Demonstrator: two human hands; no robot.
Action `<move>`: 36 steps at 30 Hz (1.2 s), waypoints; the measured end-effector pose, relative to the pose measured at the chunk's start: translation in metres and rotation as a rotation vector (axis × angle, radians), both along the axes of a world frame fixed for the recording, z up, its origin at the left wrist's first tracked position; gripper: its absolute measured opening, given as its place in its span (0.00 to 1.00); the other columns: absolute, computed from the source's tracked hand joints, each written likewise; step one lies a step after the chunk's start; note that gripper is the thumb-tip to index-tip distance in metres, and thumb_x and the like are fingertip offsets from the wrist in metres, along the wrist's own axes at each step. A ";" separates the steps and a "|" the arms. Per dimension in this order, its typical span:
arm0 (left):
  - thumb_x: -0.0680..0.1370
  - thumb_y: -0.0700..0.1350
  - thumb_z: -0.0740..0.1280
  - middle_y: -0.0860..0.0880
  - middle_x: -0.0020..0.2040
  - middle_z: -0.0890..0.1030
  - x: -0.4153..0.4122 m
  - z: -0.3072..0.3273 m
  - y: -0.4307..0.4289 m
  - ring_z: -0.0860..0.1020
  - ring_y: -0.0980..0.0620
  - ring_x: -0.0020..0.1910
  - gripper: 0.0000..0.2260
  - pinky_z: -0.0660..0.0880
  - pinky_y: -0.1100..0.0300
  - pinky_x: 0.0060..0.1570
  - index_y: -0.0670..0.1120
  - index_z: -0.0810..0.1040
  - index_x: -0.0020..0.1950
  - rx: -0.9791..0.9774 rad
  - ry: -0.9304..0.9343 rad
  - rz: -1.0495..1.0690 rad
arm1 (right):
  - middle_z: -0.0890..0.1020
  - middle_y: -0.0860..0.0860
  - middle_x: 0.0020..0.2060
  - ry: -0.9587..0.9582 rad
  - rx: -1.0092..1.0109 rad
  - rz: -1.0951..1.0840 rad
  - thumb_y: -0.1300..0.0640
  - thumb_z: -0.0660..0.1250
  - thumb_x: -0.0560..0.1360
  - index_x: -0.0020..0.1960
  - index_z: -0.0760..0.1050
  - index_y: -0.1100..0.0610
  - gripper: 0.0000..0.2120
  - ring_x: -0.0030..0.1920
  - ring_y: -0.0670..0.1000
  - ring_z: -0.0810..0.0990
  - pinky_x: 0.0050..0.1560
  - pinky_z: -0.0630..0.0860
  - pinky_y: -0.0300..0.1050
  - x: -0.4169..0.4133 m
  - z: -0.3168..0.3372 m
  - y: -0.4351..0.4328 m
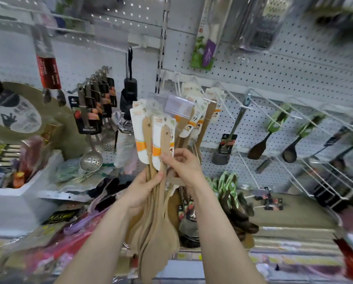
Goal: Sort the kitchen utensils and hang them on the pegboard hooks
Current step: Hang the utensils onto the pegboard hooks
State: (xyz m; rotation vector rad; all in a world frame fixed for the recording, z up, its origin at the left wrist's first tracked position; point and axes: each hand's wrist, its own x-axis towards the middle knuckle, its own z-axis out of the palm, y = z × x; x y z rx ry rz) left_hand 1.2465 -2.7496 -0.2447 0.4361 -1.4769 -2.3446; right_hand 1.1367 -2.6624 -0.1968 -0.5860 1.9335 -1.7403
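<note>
Spatulas (pixel 151 218) upright, just below the price tag (pixel 178 105); left fingers (pixel 157 178) grip the bundle, right fingers (pixel 169 160) pinch one.

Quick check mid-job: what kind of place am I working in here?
Most likely a shop's kitchenware aisle: white pegboard walls with wire hooks, carded wooden spatulas, and a clear price-tag holder.

The white pegboard (pixel 284 78) carries hanging carded wooden spatulas (pixel 209 114), skimmers (pixel 90 158) and dark spoons (pixel 255 152).
</note>
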 end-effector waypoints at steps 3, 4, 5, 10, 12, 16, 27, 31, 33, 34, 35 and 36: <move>0.79 0.43 0.65 0.47 0.53 0.84 -0.003 -0.002 0.007 0.82 0.50 0.51 0.15 0.78 0.53 0.55 0.47 0.74 0.65 -0.026 -0.024 -0.002 | 0.83 0.48 0.41 0.022 -0.009 -0.018 0.54 0.79 0.69 0.51 0.77 0.58 0.16 0.37 0.42 0.79 0.34 0.74 0.35 -0.003 0.000 0.015; 0.79 0.43 0.65 0.45 0.56 0.84 -0.003 -0.003 0.009 0.82 0.47 0.54 0.15 0.76 0.49 0.60 0.46 0.74 0.66 -0.032 -0.036 -0.005 | 0.84 0.48 0.42 0.015 -0.016 -0.028 0.54 0.79 0.69 0.51 0.78 0.58 0.16 0.37 0.43 0.80 0.34 0.75 0.36 -0.003 -0.001 0.020; 0.80 0.43 0.65 0.43 0.58 0.83 -0.004 -0.005 0.010 0.81 0.44 0.57 0.15 0.75 0.46 0.62 0.46 0.74 0.66 -0.039 -0.046 -0.012 | 0.85 0.49 0.43 0.006 -0.022 -0.040 0.52 0.80 0.68 0.51 0.79 0.57 0.16 0.39 0.46 0.81 0.36 0.76 0.39 -0.004 -0.003 0.024; 0.77 0.46 0.68 0.42 0.58 0.82 -0.004 -0.011 0.014 0.80 0.43 0.56 0.17 0.75 0.45 0.62 0.45 0.75 0.65 -0.032 -0.078 -0.002 | 0.85 0.60 0.48 -0.124 -0.151 -0.076 0.56 0.77 0.71 0.53 0.79 0.61 0.15 0.36 0.50 0.78 0.27 0.70 0.40 -0.007 -0.001 0.041; 0.78 0.43 0.68 0.39 0.57 0.82 -0.005 -0.014 0.010 0.80 0.41 0.54 0.16 0.79 0.50 0.56 0.42 0.75 0.65 0.007 -0.092 0.031 | 0.84 0.55 0.43 -0.186 -0.246 -0.110 0.61 0.73 0.75 0.54 0.77 0.62 0.10 0.30 0.44 0.77 0.22 0.66 0.34 -0.009 0.007 0.045; 0.80 0.41 0.65 0.44 0.42 0.81 -0.002 -0.014 -0.001 0.80 0.49 0.40 0.11 0.80 0.56 0.44 0.41 0.75 0.61 0.036 -0.066 0.102 | 0.85 0.50 0.42 -0.171 -0.334 -0.221 0.62 0.72 0.75 0.49 0.78 0.57 0.05 0.35 0.47 0.79 0.26 0.72 0.36 -0.023 0.013 0.046; 0.74 0.52 0.67 0.48 0.37 0.78 0.007 -0.006 -0.027 0.77 0.52 0.36 0.14 0.77 0.56 0.42 0.43 0.77 0.53 0.015 -0.064 0.182 | 0.84 0.48 0.41 -0.208 -0.345 -0.191 0.61 0.71 0.76 0.53 0.77 0.58 0.06 0.38 0.48 0.79 0.29 0.76 0.37 -0.043 0.013 0.033; 0.70 0.55 0.68 0.50 0.36 0.78 0.004 -0.009 -0.038 0.76 0.54 0.32 0.20 0.74 0.56 0.40 0.43 0.77 0.54 -0.003 -0.106 0.203 | 0.84 0.52 0.47 -0.185 -0.320 -0.188 0.60 0.71 0.76 0.52 0.78 0.57 0.06 0.39 0.50 0.80 0.29 0.75 0.37 -0.051 0.010 0.032; 0.70 0.55 0.68 0.49 0.36 0.78 0.001 -0.010 -0.040 0.76 0.54 0.32 0.18 0.74 0.56 0.40 0.43 0.77 0.53 0.010 -0.096 0.214 | 0.84 0.52 0.46 -0.194 -0.310 -0.208 0.61 0.72 0.76 0.53 0.78 0.57 0.07 0.39 0.50 0.80 0.29 0.76 0.38 -0.058 0.011 0.027; 0.71 0.54 0.68 0.49 0.35 0.78 0.000 -0.009 -0.039 0.76 0.54 0.32 0.17 0.75 0.57 0.40 0.43 0.77 0.52 0.007 -0.089 0.208 | 0.84 0.52 0.46 -0.191 -0.300 -0.216 0.60 0.72 0.76 0.53 0.78 0.57 0.07 0.39 0.50 0.80 0.29 0.76 0.38 -0.061 0.012 0.023; 0.72 0.54 0.68 0.50 0.35 0.78 -0.002 -0.008 -0.039 0.76 0.54 0.33 0.16 0.75 0.57 0.39 0.44 0.77 0.51 -0.004 -0.082 0.196 | 0.84 0.52 0.46 -0.196 -0.285 -0.227 0.60 0.72 0.76 0.52 0.78 0.57 0.06 0.38 0.50 0.79 0.29 0.76 0.39 -0.065 0.014 0.017; 0.72 0.54 0.68 0.50 0.35 0.78 -0.004 -0.007 -0.038 0.76 0.54 0.33 0.15 0.75 0.58 0.39 0.44 0.77 0.51 -0.019 -0.075 0.181 | 0.83 0.53 0.45 -0.204 -0.271 -0.240 0.60 0.72 0.76 0.51 0.77 0.57 0.05 0.36 0.50 0.79 0.29 0.76 0.39 -0.067 0.017 0.012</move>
